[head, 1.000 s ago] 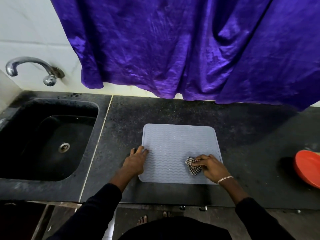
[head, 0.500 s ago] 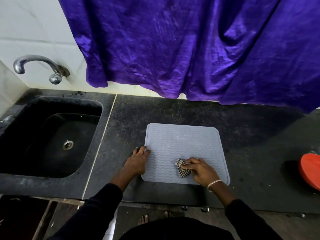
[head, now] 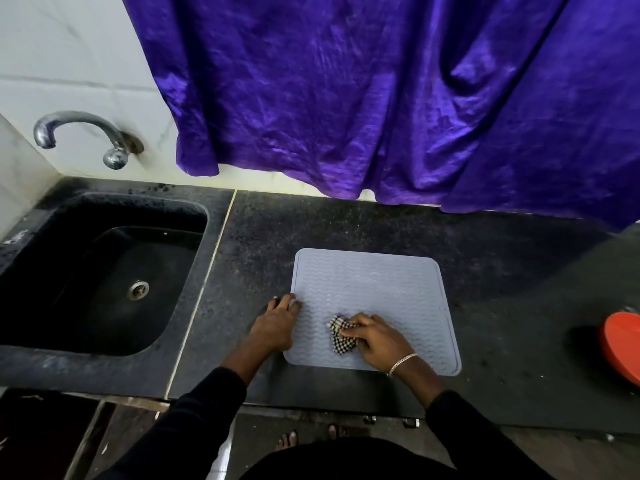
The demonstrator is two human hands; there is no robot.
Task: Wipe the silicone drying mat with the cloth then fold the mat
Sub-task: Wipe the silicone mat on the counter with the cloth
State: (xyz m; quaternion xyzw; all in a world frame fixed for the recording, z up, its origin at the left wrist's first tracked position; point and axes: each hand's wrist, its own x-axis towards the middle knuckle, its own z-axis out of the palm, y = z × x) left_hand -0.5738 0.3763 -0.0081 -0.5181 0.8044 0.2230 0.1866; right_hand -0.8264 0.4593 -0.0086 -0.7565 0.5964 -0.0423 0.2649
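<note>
On a dark tabletop point(head: 346, 220) beside a sink point(head: 104, 271), the right hand point(head: 377, 339) grips a checked cloth point(head: 339, 336) on the flat silicone mat point(head: 374, 289); the left hand's point(head: 277, 323) relaxed fingers point(head: 289, 301) press its edge.

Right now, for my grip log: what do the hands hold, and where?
Right hand grips the checked cloth by its bunched right side. Left hand holds nothing; fingers rest on the left edge of the mat.
</note>
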